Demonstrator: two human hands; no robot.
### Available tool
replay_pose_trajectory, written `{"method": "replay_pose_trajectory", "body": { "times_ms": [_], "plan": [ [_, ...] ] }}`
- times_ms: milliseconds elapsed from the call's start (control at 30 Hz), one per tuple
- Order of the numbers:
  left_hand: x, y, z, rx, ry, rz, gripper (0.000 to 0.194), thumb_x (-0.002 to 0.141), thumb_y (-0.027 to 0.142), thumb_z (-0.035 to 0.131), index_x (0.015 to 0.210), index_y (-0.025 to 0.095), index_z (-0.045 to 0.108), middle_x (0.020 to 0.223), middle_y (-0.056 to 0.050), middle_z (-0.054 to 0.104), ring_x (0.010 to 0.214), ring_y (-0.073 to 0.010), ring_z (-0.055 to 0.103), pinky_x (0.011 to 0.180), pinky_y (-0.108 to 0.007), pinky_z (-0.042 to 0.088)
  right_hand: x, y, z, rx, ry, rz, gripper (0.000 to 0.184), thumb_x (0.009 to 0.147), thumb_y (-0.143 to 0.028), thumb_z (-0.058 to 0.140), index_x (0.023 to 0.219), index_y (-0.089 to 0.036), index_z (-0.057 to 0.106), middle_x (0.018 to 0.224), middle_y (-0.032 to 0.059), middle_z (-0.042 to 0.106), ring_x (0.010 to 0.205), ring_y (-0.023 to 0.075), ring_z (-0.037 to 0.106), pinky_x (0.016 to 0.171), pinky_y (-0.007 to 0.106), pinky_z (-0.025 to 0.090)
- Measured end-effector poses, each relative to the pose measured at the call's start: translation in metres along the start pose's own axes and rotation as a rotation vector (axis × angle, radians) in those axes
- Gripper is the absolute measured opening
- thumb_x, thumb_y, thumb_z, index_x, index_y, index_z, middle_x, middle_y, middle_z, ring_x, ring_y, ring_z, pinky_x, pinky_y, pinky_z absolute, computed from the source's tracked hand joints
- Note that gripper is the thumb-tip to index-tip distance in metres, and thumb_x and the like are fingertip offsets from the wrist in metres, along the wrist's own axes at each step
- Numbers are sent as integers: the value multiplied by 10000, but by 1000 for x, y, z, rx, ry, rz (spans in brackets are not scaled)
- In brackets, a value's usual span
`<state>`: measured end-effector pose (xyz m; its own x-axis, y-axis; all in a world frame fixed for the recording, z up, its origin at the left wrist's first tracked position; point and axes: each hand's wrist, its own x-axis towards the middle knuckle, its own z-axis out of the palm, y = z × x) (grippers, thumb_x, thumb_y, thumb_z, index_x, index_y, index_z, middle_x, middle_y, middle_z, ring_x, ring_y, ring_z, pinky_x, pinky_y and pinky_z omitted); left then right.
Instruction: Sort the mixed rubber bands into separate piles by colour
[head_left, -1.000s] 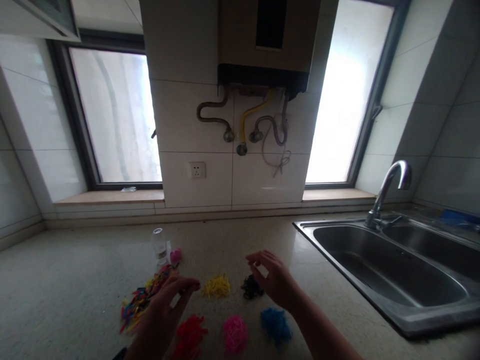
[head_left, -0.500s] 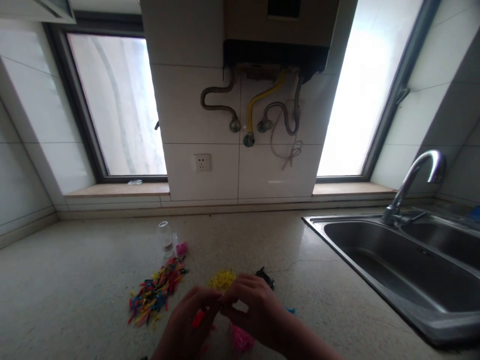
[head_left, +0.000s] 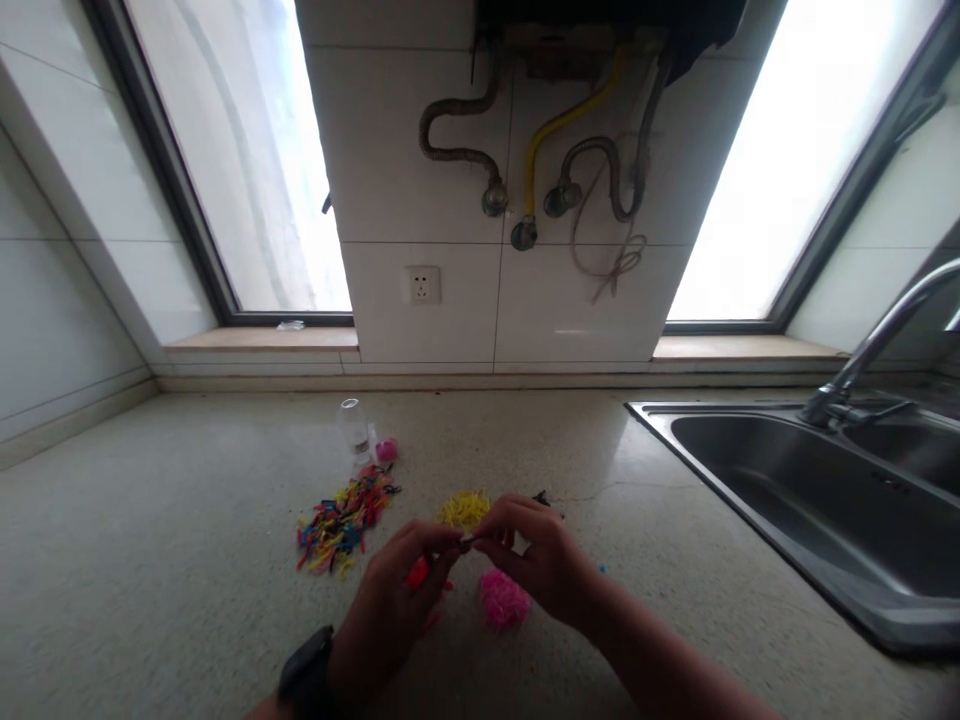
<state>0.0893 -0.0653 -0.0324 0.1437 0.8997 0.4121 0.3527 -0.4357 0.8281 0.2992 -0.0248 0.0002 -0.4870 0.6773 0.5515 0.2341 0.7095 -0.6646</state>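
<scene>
My left hand (head_left: pixel 401 590) and my right hand (head_left: pixel 534 552) meet over the counter, thumbs and fingertips pinched together. Between them is a small dark strip (head_left: pixel 466 541), perhaps an elastic band; its exact kind is too small to tell. Just behind the fingers lies a yellow pile (head_left: pixel 463 508) of similar little strips. A pink pile (head_left: pixel 504 600) sits below my right hand. Red pieces (head_left: pixel 418 573) show partly behind my left hand. A black pile (head_left: pixel 541 497) is mostly hidden by my right hand, and a bit of blue (head_left: pixel 602 568) peeks out beside that wrist.
To the left lies a mixed-colour heap (head_left: pixel 349 520) of strips. Behind it stand a clear bottle or cup (head_left: pixel 355 430) and a pink object (head_left: pixel 386 450). A steel sink (head_left: pixel 757 470) with a faucet (head_left: pixel 862 360) is set into the counter (head_left: pixel 187 520) at right.
The view has tilted down and shifted, so the counter things appear higher and more of both forearms shows. Both hands still pinch together, with the dark strip now visible between the fingertips.
</scene>
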Motion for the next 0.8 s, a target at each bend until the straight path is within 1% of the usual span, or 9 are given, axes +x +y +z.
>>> {"method": "replay_pose_trajectory", "body": {
  "times_ms": [100, 233, 400, 533, 800],
  "plan": [
    [0, 4, -2, 25, 3, -17, 217, 947, 376, 588, 1046, 232, 717, 981, -72, 714, 844, -181, 681, 724, -285, 600, 0, 2, 1, 10, 15, 20, 115, 905, -306, 663, 888, -200, 704, 768, 16, 629, 659, 115, 573, 602, 233, 469],
    [0, 7, -4, 44, 8, -11, 228, 942, 387, 600, 1033, 217, 722, 955, -69, 716, 832, -176, 682, 737, -291, 581, -1, 4, 1, -11, -18, 12, 144, 915, -332, 658, 893, -197, 705, 765, 17, 628, 679, 121, 573, 630, 248, 466],
    [-1, 4, -5, 49, 11, 14, 220, 948, 367, 604, 1047, 206, 719, 929, -62, 731, 832, -171, 681, 755, -295, 556, 1, 4, 1, -32, -38, -38, 154, 927, -333, 647, 895, -191, 698, 750, 17, 632, 698, 129, 569, 658, 264, 460],
    [-3, 2, -6, 41, 6, 10, 213, 948, 355, 611, 1052, 197, 709, 923, -65, 740, 815, -169, 674, 746, -295, 542, 2, 3, 1, -51, -49, -48, 168, 926, -347, 646, 883, -192, 696, 735, 15, 626, 689, 131, 562, 654, 265, 457],
    [-3, 5, -7, 63, 9, 18, 202, 958, 343, 592, 1015, 186, 707, 902, -59, 742, 783, -159, 666, 727, -284, 530, -1, 1, -2, -78, -93, -54, 153, 947, -303, 602, 927, -191, 704, 783, 25, 642, 701, 128, 575, 661, 260, 469]
  ]
}}
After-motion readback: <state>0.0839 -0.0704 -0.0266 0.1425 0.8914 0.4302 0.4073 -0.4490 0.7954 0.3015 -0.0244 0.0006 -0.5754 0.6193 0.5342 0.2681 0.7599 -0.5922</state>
